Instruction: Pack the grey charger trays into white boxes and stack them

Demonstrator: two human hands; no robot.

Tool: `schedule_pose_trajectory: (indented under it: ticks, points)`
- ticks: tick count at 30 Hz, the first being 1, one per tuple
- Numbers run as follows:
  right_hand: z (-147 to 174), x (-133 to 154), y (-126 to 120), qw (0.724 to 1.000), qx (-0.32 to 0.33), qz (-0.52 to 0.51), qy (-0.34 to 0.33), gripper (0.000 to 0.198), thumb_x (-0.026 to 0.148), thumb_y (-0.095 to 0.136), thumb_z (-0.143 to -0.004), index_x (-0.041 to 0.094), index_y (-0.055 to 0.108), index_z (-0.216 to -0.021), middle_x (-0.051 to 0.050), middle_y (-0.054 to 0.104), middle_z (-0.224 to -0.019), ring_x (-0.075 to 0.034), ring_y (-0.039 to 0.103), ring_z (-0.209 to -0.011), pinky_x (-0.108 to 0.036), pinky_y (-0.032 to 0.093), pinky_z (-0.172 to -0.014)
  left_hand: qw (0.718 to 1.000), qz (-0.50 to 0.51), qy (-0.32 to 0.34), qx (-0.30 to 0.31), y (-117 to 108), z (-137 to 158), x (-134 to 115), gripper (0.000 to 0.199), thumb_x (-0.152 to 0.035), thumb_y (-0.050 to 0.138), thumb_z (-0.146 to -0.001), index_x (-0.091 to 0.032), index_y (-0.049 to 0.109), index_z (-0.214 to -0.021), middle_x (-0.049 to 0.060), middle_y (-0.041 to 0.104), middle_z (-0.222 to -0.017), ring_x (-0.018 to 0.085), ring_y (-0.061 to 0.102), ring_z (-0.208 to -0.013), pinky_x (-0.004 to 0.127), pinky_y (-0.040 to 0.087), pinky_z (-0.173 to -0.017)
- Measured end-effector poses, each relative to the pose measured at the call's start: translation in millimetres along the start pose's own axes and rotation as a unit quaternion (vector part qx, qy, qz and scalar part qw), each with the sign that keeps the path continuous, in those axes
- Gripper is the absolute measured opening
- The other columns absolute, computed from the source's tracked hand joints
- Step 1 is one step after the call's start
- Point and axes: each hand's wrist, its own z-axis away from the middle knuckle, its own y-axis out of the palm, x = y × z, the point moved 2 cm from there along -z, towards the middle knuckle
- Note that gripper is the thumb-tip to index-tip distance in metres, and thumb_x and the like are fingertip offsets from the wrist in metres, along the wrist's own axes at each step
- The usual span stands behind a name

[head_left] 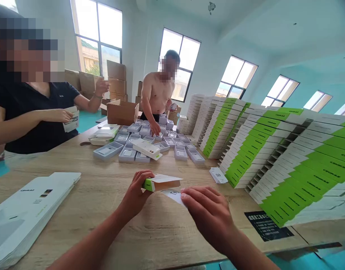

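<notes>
My left hand (139,187) is closed around a small white and green carton (165,180), whose open end faces right and shows a brown inside. In my right hand (207,206) a white printed leaflet (174,195) is pinched between thumb and fingers. The leaflet lies just below the carton's open end, its left part partly hidden; I cannot tell whether it touches the carton. A small pile of similar white leaflets (218,175) lies on the table to the right, beyond my right hand.
Tall stacks of white and green cartons (245,150) line the right side. Flat cartons (28,210) lie at the left. Grey trays (127,153) and a cardboard box (122,112) are farther back. Two people (39,112) work across the wooden table (104,187). A black notice (268,226) is at the right.
</notes>
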Motion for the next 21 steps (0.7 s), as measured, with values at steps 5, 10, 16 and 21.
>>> schedule_pose_trajectory:
  ticks: [5,10,16,21]
  points:
    - [-8,3,28,0.996,0.044,0.079,0.003,0.042,0.017,0.053,-0.100,0.023,0.053,-0.142,-0.009,0.075,-0.120,-0.027,0.069,-0.103,-0.043,0.055,-0.083,0.998,0.032,0.043,0.032,1,2,2,0.032,-0.009,0.063,-0.085,-0.025,0.059,-0.113,0.009,0.062,-0.114,0.025,0.058,-0.111,0.039,0.048,-0.098]
    - [3,-12,41,0.994,-0.103,-0.005,0.045,0.045,0.015,0.059,-0.096,0.028,0.051,-0.138,-0.008,0.074,-0.119,-0.025,0.065,-0.106,-0.043,0.054,-0.088,0.997,0.069,0.027,0.029,3,6,9,0.039,-0.007,0.064,-0.086,-0.027,0.056,-0.117,0.007,0.059,-0.118,0.023,0.058,-0.114,0.036,0.046,-0.099]
    - [10,-132,112,0.941,0.069,0.022,0.331,0.030,0.016,0.046,-0.099,0.020,0.057,-0.127,-0.011,0.063,-0.135,-0.022,0.057,-0.127,-0.042,0.048,-0.108,0.997,0.075,-0.015,0.011,3,5,24,0.035,-0.012,0.065,-0.088,-0.026,0.054,-0.117,0.009,0.059,-0.123,0.023,0.060,-0.114,0.037,0.047,-0.097]
    - [3,-248,162,0.890,0.190,0.068,0.409,0.034,0.028,0.064,-0.096,0.018,0.060,-0.129,-0.012,0.058,-0.139,-0.029,0.057,-0.127,-0.053,0.046,-0.108,0.997,0.078,-0.013,0.002,2,-4,32,0.037,-0.009,0.064,-0.088,-0.027,0.052,-0.117,0.009,0.059,-0.121,0.023,0.060,-0.114,0.039,0.047,-0.099]
